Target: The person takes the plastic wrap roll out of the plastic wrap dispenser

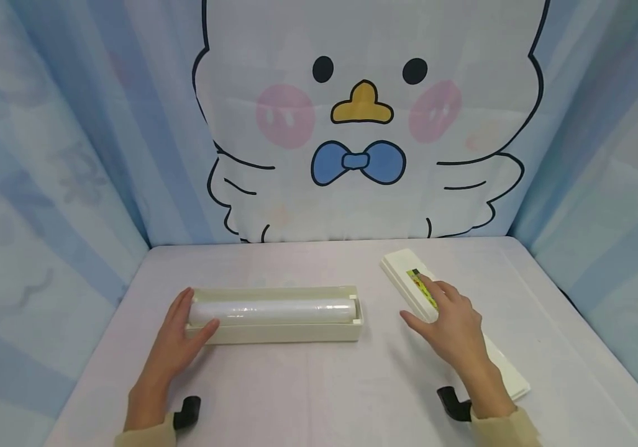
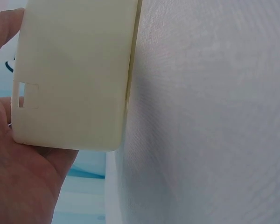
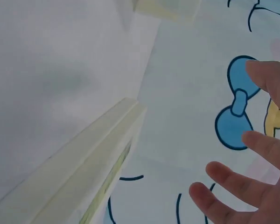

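A long cream box (image 1: 285, 335) lies lidless on the table, with a roll of clear cling film (image 1: 274, 310) inside. My left hand (image 1: 176, 338) holds the box's left end, thumb over the front rim and fingers at the far side. In the left wrist view the box's side (image 2: 74, 70) shows a small slot, and the hand (image 2: 23, 172) wraps its end. Over the long cream lid (image 1: 505, 366), which lies slanted at the right, hovers my right hand (image 1: 453, 326). Its fingers are spread, apart from the lid (image 3: 84, 163) in the right wrist view.
A pale cloth covers the table (image 1: 307, 391). Behind it hangs a curtain (image 1: 352, 211) with a cartoon bird, and blue-and-white curtains (image 1: 33, 248) close off both sides. The lid bears a yellow-green label (image 1: 422, 288). Black wrist mounts (image 1: 187, 413) stick out beside both sleeves.
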The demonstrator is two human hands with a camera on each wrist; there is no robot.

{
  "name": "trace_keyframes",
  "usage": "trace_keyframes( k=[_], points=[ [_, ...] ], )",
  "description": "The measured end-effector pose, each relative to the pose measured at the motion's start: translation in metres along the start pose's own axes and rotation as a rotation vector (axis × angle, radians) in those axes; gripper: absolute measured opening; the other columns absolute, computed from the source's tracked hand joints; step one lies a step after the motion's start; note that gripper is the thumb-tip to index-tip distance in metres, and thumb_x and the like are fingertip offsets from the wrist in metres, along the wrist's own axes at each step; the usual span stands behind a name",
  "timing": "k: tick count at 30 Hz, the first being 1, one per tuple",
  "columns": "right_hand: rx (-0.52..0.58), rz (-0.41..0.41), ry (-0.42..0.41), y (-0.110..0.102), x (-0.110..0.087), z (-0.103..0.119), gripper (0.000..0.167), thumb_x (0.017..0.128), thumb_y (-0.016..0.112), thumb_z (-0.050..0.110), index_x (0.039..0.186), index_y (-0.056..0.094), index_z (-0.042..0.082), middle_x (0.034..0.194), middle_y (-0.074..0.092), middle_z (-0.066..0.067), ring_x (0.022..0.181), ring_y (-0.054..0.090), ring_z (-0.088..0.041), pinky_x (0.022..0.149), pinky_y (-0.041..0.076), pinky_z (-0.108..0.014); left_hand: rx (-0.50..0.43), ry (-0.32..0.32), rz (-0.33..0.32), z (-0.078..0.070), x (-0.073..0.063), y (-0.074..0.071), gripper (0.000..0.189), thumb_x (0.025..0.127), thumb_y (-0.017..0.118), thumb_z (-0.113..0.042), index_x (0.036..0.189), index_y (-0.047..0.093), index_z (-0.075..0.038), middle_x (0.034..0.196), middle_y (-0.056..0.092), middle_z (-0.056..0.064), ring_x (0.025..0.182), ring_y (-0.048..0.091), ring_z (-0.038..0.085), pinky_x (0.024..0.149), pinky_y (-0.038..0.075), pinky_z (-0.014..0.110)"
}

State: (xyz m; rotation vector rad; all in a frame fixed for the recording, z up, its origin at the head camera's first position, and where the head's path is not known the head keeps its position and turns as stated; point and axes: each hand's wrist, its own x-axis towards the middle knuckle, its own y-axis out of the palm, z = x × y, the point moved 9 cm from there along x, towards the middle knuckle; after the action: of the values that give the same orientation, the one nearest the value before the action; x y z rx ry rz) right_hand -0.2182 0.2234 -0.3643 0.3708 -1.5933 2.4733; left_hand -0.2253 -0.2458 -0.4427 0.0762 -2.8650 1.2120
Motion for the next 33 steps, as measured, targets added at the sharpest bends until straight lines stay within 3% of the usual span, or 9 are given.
trace_keyframes(
  k=[5, 12, 20, 33],
  points=[
    [0.044, -0.014, -0.054, 0.004, 0.009, 0.018, 0.070, 0.084, 0.081, 0.035, 0.145, 0.053, 0.015, 0.135, 0.055, -0.022, 0.112, 0.055, -0.049, 0.083, 0.042, -0.069, 0.000, -0.025, 0.010, 0.002, 0.000, 0.001, 0.095, 0.098, 0.063, -0.047, 0.161, 0.009, 0.000, 0.165, 0.007, 0.024, 0.147, 0.013, 0.049, 0.114, 0.016, 0.068],
    [0.071, 0.001, -0.110, 0.014, 0.018, 0.039, 0.068, 0.084, 0.081, 0.034, 0.145, 0.055, 0.017, 0.133, 0.057, -0.018, 0.114, 0.055, -0.046, 0.088, 0.041, -0.070, -0.001, -0.002, -0.003, 0.003, 0.001, 0.001, 0.094, 0.098, 0.063, -0.046, 0.160, 0.011, 0.001, 0.165, 0.009, 0.024, 0.148, 0.014, 0.048, 0.114, 0.017, 0.067],
    [0.064, -0.049, -0.218, 0.021, 0.021, 0.058, 0.068, 0.081, 0.085, 0.033, 0.141, 0.059, 0.014, 0.127, 0.061, -0.016, 0.109, 0.059, -0.043, 0.083, 0.048, -0.063, 0.001, 0.017, -0.012, 0.001, 0.003, 0.000, 0.094, 0.098, 0.064, -0.045, 0.160, 0.011, 0.001, 0.164, 0.010, 0.025, 0.148, 0.014, 0.048, 0.115, 0.016, 0.066],
    [0.078, 0.073, -0.276, 0.050, 0.027, 0.083, 0.063, 0.086, 0.080, 0.034, 0.143, 0.058, 0.017, 0.135, 0.059, -0.015, 0.117, 0.055, -0.044, 0.092, 0.041, -0.067, 0.002, 0.013, -0.019, 0.003, 0.002, 0.000, 0.094, 0.098, 0.064, -0.046, 0.160, 0.012, 0.001, 0.164, 0.010, 0.024, 0.148, 0.015, 0.047, 0.114, 0.017, 0.066]
  ],
)
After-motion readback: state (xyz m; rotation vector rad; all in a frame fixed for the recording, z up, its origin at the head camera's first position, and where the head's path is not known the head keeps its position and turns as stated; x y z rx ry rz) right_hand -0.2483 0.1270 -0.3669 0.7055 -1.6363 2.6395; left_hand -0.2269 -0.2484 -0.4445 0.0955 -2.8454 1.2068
